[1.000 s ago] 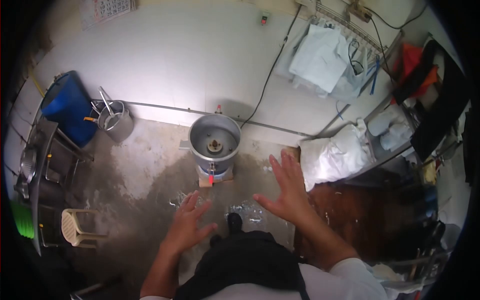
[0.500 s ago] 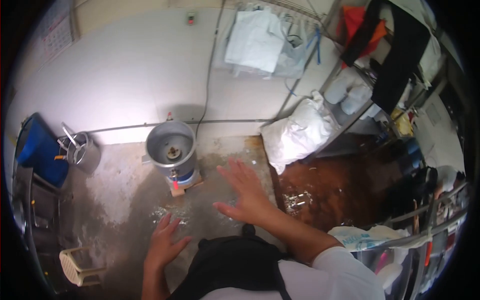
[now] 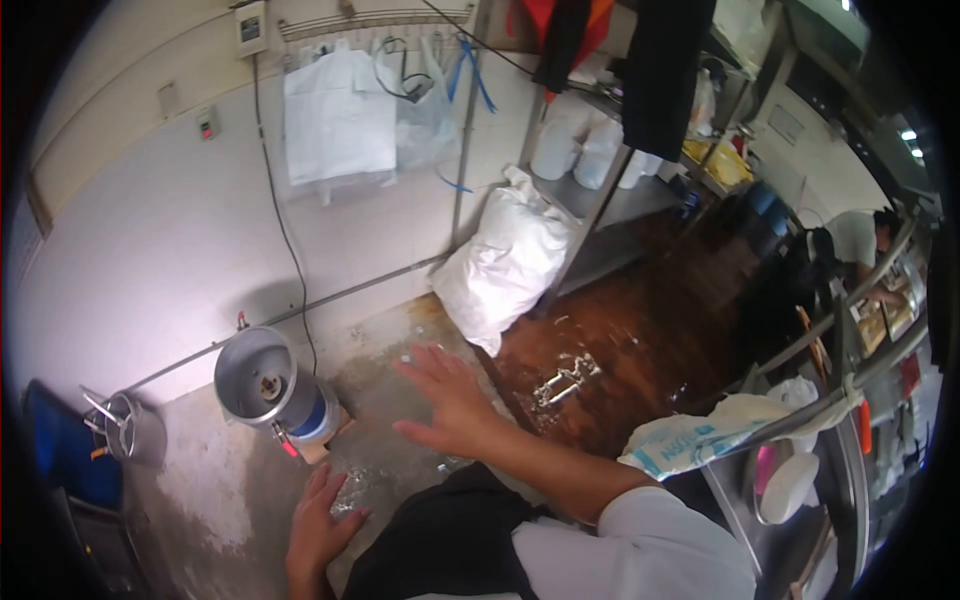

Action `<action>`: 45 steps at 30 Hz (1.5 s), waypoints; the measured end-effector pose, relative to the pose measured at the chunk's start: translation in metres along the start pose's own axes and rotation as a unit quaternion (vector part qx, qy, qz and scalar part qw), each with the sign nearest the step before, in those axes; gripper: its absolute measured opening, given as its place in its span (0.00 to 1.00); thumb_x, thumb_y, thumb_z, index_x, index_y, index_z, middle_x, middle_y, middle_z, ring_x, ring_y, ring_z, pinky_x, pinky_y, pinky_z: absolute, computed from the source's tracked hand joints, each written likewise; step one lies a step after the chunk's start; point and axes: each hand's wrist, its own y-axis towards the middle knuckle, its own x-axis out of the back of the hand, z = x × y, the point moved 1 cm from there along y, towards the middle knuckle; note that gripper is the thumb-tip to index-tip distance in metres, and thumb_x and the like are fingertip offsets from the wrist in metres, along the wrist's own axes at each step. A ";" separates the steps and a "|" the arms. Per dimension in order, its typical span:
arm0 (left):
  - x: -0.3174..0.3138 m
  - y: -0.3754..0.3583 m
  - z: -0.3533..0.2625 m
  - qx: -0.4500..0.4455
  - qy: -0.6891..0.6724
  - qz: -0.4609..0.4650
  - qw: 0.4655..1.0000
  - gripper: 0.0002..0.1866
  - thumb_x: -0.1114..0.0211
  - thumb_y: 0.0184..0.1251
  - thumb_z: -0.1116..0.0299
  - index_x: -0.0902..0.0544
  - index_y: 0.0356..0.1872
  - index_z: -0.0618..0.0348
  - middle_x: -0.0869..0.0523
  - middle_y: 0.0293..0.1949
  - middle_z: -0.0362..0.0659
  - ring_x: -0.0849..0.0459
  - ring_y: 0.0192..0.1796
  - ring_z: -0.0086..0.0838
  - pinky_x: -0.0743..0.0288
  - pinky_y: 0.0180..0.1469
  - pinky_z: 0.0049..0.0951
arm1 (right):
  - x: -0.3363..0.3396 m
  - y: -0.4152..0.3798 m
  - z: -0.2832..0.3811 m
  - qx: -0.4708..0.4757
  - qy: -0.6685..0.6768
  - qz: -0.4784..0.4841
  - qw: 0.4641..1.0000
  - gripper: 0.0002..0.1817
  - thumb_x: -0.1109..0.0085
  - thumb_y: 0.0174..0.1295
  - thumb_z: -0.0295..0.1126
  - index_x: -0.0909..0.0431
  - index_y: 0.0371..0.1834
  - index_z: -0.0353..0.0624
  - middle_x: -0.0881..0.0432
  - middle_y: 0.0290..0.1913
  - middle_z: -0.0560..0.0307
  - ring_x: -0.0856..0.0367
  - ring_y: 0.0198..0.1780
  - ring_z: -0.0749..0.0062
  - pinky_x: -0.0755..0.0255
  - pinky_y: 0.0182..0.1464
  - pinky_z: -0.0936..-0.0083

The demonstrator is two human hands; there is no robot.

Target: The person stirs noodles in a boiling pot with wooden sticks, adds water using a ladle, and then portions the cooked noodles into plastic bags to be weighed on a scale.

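My right hand (image 3: 455, 405) reaches forward over the wet floor with its fingers spread, holding nothing. Lower and to the left, my left hand (image 3: 325, 525) is raised with fingers apart, also holding nothing. Both are clear of any object. Beyond my left hand stands a round metal machine (image 3: 258, 378) with an open top, a red-handled valve at its front and a blue band on its base. A stuffed white sack (image 3: 512, 255) leans by the wall beyond my right hand.
A metal pot (image 3: 135, 430) and a blue bin (image 3: 70, 440) stand at the left. White bags (image 3: 340, 115) hang on the wall. Metal shelving (image 3: 620, 200) stands behind the sack. A rail with a plastic bag (image 3: 690, 435) is at the right; a co-worker (image 3: 855, 240) bends beyond it.
The view has turned to the right, so the machine, pot and sack sit further left in it. The co-worker shows more fully. Both my hands remain raised and spread.
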 end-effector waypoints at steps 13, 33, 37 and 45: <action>0.002 0.000 -0.003 -0.042 0.042 0.003 0.998 0.37 0.25 0.55 0.52 0.23 0.66 0.58 0.30 0.71 0.60 0.34 0.74 0.55 0.38 0.74 0.47 | 0.011 -0.011 0.008 0.010 -0.027 0.015 0.999 0.45 0.32 0.57 0.54 0.38 0.76 0.48 0.43 0.78 0.38 0.50 0.80 0.40 0.56 0.77 0.42; 0.011 -0.051 0.013 0.065 0.010 -0.017 0.998 0.38 0.26 0.56 0.50 0.23 0.67 0.56 0.33 0.74 0.57 0.36 0.77 0.50 0.38 0.74 0.43 | -0.021 0.010 0.046 0.100 0.020 0.072 0.992 0.45 0.34 0.59 0.54 0.39 0.78 0.50 0.42 0.77 0.38 0.49 0.79 0.38 0.53 0.76 0.42; 0.009 -0.050 0.013 0.060 0.016 -0.019 0.998 0.38 0.26 0.56 0.50 0.23 0.67 0.56 0.33 0.74 0.57 0.36 0.77 0.50 0.38 0.74 0.44 | -0.022 0.009 0.043 0.102 0.025 0.064 0.992 0.44 0.33 0.59 0.54 0.38 0.77 0.50 0.42 0.77 0.39 0.48 0.79 0.38 0.52 0.76 0.43; 0.003 -0.043 0.011 0.027 0.039 -0.012 0.999 0.37 0.28 0.60 0.48 0.26 0.69 0.54 0.34 0.74 0.57 0.35 0.76 0.52 0.38 0.74 0.45 | -0.013 0.008 0.038 0.106 -0.001 0.056 0.993 0.44 0.29 0.55 0.52 0.33 0.73 0.46 0.38 0.76 0.38 0.44 0.78 0.39 0.46 0.74 0.47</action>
